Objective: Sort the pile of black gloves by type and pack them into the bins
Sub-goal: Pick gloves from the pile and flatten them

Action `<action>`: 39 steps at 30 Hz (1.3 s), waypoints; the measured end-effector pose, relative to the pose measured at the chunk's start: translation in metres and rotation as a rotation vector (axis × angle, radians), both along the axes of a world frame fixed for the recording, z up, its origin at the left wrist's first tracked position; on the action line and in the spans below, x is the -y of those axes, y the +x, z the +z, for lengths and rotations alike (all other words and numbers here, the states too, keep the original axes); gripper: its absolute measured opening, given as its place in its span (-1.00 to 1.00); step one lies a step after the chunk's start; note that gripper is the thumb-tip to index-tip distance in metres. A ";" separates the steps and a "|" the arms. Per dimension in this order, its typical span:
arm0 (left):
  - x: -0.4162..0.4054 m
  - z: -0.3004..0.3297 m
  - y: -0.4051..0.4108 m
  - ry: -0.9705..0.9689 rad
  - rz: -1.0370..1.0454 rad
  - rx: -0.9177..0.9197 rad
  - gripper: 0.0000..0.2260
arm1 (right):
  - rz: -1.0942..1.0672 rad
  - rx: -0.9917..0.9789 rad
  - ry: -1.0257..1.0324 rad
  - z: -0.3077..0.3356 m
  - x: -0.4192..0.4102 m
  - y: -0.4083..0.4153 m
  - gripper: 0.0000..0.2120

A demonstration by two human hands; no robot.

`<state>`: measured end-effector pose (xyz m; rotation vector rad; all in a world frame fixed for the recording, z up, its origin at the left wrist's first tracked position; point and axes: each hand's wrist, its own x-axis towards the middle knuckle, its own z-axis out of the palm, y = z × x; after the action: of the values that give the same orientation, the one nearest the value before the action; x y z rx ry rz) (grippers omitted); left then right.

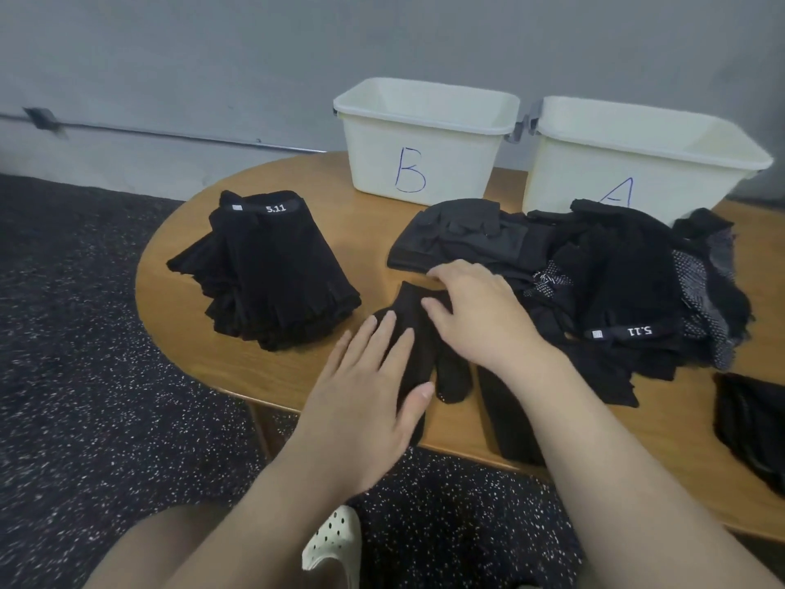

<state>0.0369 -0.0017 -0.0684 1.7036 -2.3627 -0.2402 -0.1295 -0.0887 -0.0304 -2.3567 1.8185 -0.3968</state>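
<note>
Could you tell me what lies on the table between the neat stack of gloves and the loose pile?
In the head view, one black glove lies there, pressed flat under the left hand and right hand.

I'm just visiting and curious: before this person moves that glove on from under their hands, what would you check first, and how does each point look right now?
1. Glove lying flat on the table: ok.
2. Left hand pressing it with straight fingers: ok.
3. Right hand resting on its upper part: ok; whether it pinches cloth, cannot tell.
4. Glove clear of the unsorted pile: not ok, they meet under the right hand.
5. Bin B and bin A open and reachable: ok.
6. Sorted stack tidy: ok.
</note>
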 end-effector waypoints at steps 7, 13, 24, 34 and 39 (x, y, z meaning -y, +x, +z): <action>0.004 0.002 0.005 0.045 -0.017 0.104 -0.35 | -0.047 -0.022 0.098 -0.010 0.017 0.004 -0.52; 0.003 0.014 0.002 0.001 0.003 0.161 -0.35 | -0.027 -0.036 0.121 -0.011 0.023 0.004 -0.56; 0.033 0.005 -0.017 0.072 -0.065 0.003 -0.34 | -0.123 0.248 0.096 0.000 0.011 -0.014 -0.72; 0.018 -0.003 0.001 0.079 -0.018 0.065 -0.27 | -0.268 0.363 -0.186 0.004 0.005 -0.015 -0.85; 0.016 -0.004 0.000 0.072 0.031 0.075 -0.19 | -0.009 0.287 -0.147 0.006 -0.021 -0.007 -0.84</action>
<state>0.0366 -0.0172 -0.0723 1.8103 -2.4059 -0.2635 -0.1365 -0.0677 -0.0246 -2.2397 1.7186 -0.8484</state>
